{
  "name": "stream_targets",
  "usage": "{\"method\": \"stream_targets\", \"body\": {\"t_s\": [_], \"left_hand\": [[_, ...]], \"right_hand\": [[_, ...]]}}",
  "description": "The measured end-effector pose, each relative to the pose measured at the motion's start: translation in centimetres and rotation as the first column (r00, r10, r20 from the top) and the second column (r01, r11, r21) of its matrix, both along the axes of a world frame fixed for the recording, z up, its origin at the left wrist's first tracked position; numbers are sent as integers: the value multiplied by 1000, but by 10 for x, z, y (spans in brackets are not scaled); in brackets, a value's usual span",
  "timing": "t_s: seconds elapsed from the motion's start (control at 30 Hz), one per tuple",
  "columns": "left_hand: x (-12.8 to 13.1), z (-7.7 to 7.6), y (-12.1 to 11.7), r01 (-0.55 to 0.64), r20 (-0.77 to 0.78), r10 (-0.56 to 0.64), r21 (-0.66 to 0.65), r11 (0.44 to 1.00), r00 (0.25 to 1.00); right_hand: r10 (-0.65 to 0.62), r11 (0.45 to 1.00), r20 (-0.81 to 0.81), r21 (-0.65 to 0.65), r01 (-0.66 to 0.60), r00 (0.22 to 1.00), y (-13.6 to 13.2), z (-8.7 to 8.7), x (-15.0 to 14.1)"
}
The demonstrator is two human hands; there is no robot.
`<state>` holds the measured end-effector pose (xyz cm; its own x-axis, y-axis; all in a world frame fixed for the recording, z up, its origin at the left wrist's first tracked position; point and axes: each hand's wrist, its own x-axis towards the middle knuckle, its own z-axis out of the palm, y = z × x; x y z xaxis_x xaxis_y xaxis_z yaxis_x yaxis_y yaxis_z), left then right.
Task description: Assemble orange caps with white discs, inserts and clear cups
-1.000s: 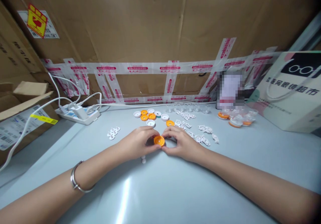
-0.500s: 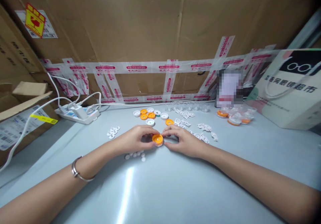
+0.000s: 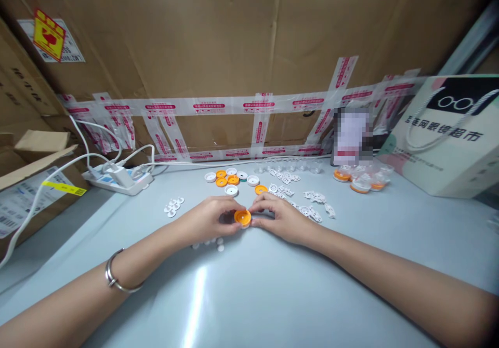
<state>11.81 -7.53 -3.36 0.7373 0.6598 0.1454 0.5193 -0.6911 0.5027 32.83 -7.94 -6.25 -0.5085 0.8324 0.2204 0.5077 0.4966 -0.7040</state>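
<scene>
My left hand (image 3: 212, 216) pinches the orange cup (image 3: 242, 217); my right hand (image 3: 284, 218) curls at its right edge, grip unclear.

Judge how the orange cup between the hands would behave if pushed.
The orange cup is probably light and stiff: it looks like molded plastic with an even rim. Its round outline suggests it might roll if stood on edge.

A pale blue-grey tabletop (image 3: 273, 296) bears round orange and white plastic caps (image 3: 221, 182), perforated white plastic pieces (image 3: 316, 197), small white plastic discs (image 3: 171, 213), clear plastic cups (image 3: 315, 168), a white power strip (image 3: 134, 185) and a pale printed carrier bag (image 3: 436, 166).
</scene>
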Motion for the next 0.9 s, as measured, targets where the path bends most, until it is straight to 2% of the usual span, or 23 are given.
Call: {"method": "stream_targets", "body": {"t_s": [0.3,0.37,0.43,0.5,0.57,0.63,0.67,0.77,0.9], "left_hand": [[2,-9,0,2,71,-1,-21,1000,997],[2,-10,2,-18,133,25,-55,998,991],[2,-11,3,-34,236,59,-108,994,970],[3,-9,3,-43,357,95,-150,988,929],[3,-7,3,-53,442,114,-149,987,890],[4,-5,1,-60,469,107,-114,992,877],[5,-5,0,-65,465,102,-95,993,879],[7,-5,-1,-96,437,116,-68,993,892],[7,-4,-1,-92,383,110,-67,994,917]], "right_hand": [[-3,1000,-27,-13,3,1000,1,1,0],[-35,997,-81,-76,29,996,0,2,-1],[-91,973,-220,-228,40,971,-3,4,-2],[-160,899,-427,-435,-47,890,-8,7,-5],[-214,774,-600,-586,-241,771,-14,11,-8],[-256,646,-683,-648,-404,684,-19,15,-11],[-280,601,-699,-662,-448,658,-21,16,-11],[-360,543,-700,-695,-471,618,-22,15,-11],[-421,514,-696,-711,-479,582,-19,11,-11]]}}
